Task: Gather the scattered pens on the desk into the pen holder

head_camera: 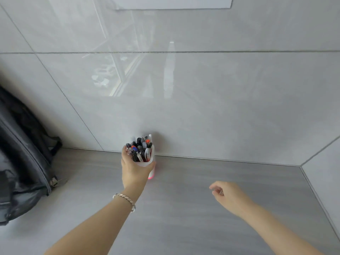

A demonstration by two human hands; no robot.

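A translucent white pen holder [152, 172] with a pink base stands on the grey desk close to the tiled wall. Several pens [140, 148] stick up out of it, with black, blue, orange and clear caps. My left hand [133, 170] is wrapped around the holder from the near left side, thumb on the right, and hides most of its wall. A silver bracelet sits on that wrist. My right hand [227, 196] hovers over the desk to the right, well apart from the holder, fingers loosely curled with nothing in them. No loose pens show on the desk.
A dark grey backpack [20, 159] leans against the wall at the left edge. The grey desk [184, 218] meets glossy grey wall tiles behind the holder and an angled wall at the far right.
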